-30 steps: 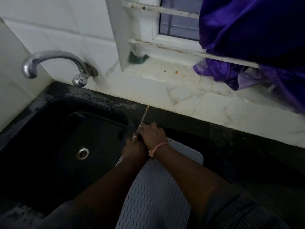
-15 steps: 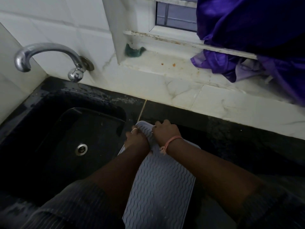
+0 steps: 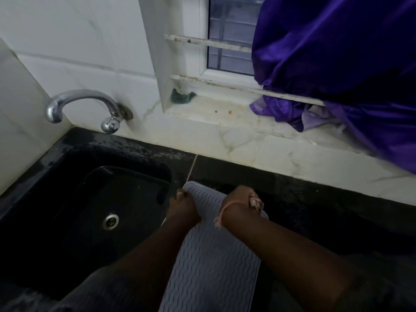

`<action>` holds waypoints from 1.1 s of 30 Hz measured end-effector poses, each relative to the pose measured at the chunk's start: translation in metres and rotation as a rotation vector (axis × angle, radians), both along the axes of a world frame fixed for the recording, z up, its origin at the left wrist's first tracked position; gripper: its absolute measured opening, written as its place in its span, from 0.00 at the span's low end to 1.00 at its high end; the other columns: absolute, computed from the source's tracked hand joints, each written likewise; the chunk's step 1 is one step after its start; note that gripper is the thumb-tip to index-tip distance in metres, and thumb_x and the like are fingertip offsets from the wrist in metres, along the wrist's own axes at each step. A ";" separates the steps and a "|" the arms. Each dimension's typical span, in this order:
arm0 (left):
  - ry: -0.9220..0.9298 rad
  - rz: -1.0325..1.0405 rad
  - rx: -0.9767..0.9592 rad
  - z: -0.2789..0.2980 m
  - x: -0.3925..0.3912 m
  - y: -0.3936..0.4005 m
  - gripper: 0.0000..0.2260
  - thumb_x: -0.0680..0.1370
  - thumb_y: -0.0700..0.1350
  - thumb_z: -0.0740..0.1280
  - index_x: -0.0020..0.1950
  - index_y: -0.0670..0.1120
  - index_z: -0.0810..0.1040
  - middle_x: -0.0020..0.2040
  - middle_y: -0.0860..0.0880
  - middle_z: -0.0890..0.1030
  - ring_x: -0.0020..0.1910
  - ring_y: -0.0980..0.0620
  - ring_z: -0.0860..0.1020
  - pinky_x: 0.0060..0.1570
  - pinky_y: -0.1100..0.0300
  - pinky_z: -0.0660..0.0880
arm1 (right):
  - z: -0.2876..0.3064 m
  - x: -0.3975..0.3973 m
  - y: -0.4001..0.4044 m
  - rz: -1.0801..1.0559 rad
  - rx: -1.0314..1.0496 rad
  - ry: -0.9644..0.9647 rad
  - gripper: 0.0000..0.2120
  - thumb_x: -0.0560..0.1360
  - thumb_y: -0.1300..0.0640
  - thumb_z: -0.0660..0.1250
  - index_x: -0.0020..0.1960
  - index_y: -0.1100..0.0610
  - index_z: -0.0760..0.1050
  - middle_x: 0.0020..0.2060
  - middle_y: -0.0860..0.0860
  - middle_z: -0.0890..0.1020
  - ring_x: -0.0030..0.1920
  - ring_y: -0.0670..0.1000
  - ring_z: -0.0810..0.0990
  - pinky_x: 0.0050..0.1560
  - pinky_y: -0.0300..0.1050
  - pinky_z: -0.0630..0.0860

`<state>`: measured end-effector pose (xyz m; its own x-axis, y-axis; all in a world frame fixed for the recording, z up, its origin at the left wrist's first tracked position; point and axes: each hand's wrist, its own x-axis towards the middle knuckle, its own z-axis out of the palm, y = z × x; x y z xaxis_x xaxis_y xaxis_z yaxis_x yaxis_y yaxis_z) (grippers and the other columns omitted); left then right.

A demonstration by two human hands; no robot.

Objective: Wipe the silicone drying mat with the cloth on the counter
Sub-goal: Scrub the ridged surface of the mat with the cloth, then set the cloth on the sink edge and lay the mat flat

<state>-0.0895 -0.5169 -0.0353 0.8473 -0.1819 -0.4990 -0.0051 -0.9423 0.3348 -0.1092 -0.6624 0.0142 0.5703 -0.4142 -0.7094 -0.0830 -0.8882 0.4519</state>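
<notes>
Grey silicone drying mat with a wavy ribbed surface (image 3: 211, 262) lies on the black stone desk (image 3: 315, 212) just right of the black sink basin (image 3: 90, 210), and its long axis runs from you toward the tiled wall. Both of your hands sit at the mat's far end, so nearly all of the unwiped length lies on your side of them.

Your left hand (image 3: 181, 207) rests at the mat's far left corner, next to the sink, fingers curled over the edge as if pinning it; how firmly its grip has the mat, I cannot tell.

Your right hand (image 3: 242, 200) is at the far right edge, its grip closed round a small bunched pale cloth (image 3: 255, 202) that shows past the knuckles.

My judgement: the right hand is the one to wipe, drawing the cloth back along the long axis toward you while the left hand keeps the corner down.

Beyond the mat, only a narrow strip of desk separates it from the wall.
</notes>
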 end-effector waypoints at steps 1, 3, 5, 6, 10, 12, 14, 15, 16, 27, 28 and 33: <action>-0.039 0.022 -0.022 0.000 -0.003 0.003 0.32 0.78 0.50 0.71 0.79 0.45 0.63 0.76 0.42 0.64 0.73 0.40 0.66 0.71 0.44 0.70 | 0.000 0.000 -0.007 -0.073 0.141 -0.083 0.41 0.69 0.25 0.67 0.65 0.57 0.76 0.60 0.56 0.82 0.59 0.56 0.81 0.53 0.47 0.78; -0.163 0.121 -0.106 0.002 -0.015 0.008 0.18 0.82 0.45 0.64 0.72 0.45 0.72 0.70 0.43 0.73 0.67 0.44 0.74 0.66 0.47 0.75 | 0.002 -0.016 -0.016 -0.154 0.346 -0.212 0.26 0.76 0.38 0.69 0.63 0.56 0.79 0.61 0.54 0.83 0.60 0.56 0.82 0.48 0.46 0.75; -0.238 0.257 -0.259 0.010 -0.033 0.011 0.13 0.83 0.42 0.61 0.65 0.45 0.78 0.63 0.44 0.78 0.59 0.48 0.79 0.59 0.52 0.79 | 0.000 -0.036 -0.018 -0.204 0.473 -0.327 0.15 0.77 0.47 0.69 0.59 0.55 0.81 0.56 0.52 0.84 0.57 0.55 0.83 0.45 0.45 0.74; -0.227 0.330 -0.345 0.015 -0.044 0.011 0.10 0.83 0.42 0.61 0.60 0.44 0.81 0.57 0.44 0.81 0.53 0.50 0.80 0.53 0.54 0.80 | -0.003 -0.044 -0.018 -0.253 0.551 -0.363 0.10 0.76 0.49 0.70 0.54 0.54 0.82 0.51 0.52 0.84 0.54 0.55 0.84 0.44 0.44 0.75; 0.257 0.685 -0.767 0.038 -0.076 0.010 0.20 0.81 0.59 0.66 0.41 0.44 0.82 0.38 0.46 0.83 0.39 0.48 0.81 0.42 0.52 0.79 | -0.003 -0.065 0.001 -0.529 1.020 -0.530 0.11 0.79 0.49 0.67 0.50 0.57 0.82 0.46 0.51 0.85 0.50 0.53 0.86 0.49 0.47 0.82; 0.536 0.691 -0.861 0.048 -0.083 0.015 0.27 0.75 0.70 0.67 0.48 0.46 0.87 0.46 0.46 0.88 0.48 0.46 0.86 0.51 0.51 0.82 | 0.004 -0.075 0.015 -0.650 1.202 -0.595 0.12 0.77 0.47 0.68 0.56 0.54 0.79 0.49 0.50 0.85 0.50 0.50 0.85 0.49 0.47 0.82; 0.577 0.590 -0.903 0.053 -0.087 0.022 0.31 0.71 0.75 0.68 0.53 0.49 0.88 0.52 0.45 0.88 0.54 0.46 0.86 0.58 0.48 0.81 | 0.009 -0.085 0.030 -0.719 1.345 -0.608 0.16 0.73 0.52 0.68 0.59 0.53 0.76 0.49 0.51 0.85 0.50 0.49 0.85 0.50 0.48 0.83; 0.554 0.570 -0.923 0.059 -0.088 0.028 0.32 0.70 0.75 0.68 0.56 0.49 0.87 0.53 0.45 0.87 0.56 0.46 0.85 0.60 0.47 0.80 | 0.013 -0.089 0.036 -0.740 1.411 -0.617 0.17 0.72 0.55 0.68 0.60 0.52 0.75 0.50 0.51 0.85 0.50 0.49 0.85 0.50 0.48 0.83; 0.530 0.572 -0.961 0.063 -0.088 0.034 0.32 0.70 0.74 0.69 0.59 0.49 0.86 0.54 0.45 0.87 0.57 0.46 0.85 0.62 0.46 0.79 | 0.016 -0.091 0.040 -0.756 1.473 -0.636 0.17 0.73 0.57 0.69 0.61 0.51 0.74 0.50 0.50 0.86 0.50 0.48 0.85 0.49 0.45 0.82; 0.611 0.671 -1.551 0.099 -0.088 0.122 0.24 0.75 0.50 0.71 0.64 0.35 0.79 0.60 0.34 0.81 0.58 0.38 0.82 0.60 0.45 0.78 | 0.058 -0.084 0.069 -1.095 1.906 -0.823 0.15 0.79 0.69 0.64 0.63 0.57 0.78 0.52 0.60 0.87 0.45 0.58 0.87 0.36 0.50 0.82; 0.606 0.650 -1.577 0.104 -0.086 0.129 0.24 0.75 0.51 0.71 0.64 0.35 0.79 0.61 0.35 0.81 0.58 0.38 0.82 0.58 0.46 0.78 | 0.058 -0.083 0.075 -1.184 1.952 -0.827 0.15 0.79 0.70 0.63 0.62 0.61 0.79 0.51 0.61 0.87 0.44 0.58 0.87 0.38 0.49 0.82; 0.690 0.480 -1.453 0.117 -0.084 0.146 0.38 0.77 0.73 0.62 0.74 0.44 0.75 0.72 0.38 0.75 0.72 0.39 0.74 0.68 0.44 0.72 | 0.051 -0.085 0.111 -1.154 1.857 -1.030 0.15 0.79 0.71 0.63 0.62 0.61 0.79 0.52 0.59 0.87 0.52 0.60 0.86 0.54 0.57 0.83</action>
<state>-0.1733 -0.3710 0.0814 0.6683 -0.6018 -0.4373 0.6806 0.2573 0.6860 -0.1937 -0.5511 0.0653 0.9232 -0.2195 -0.3153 -0.2142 0.3873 -0.8967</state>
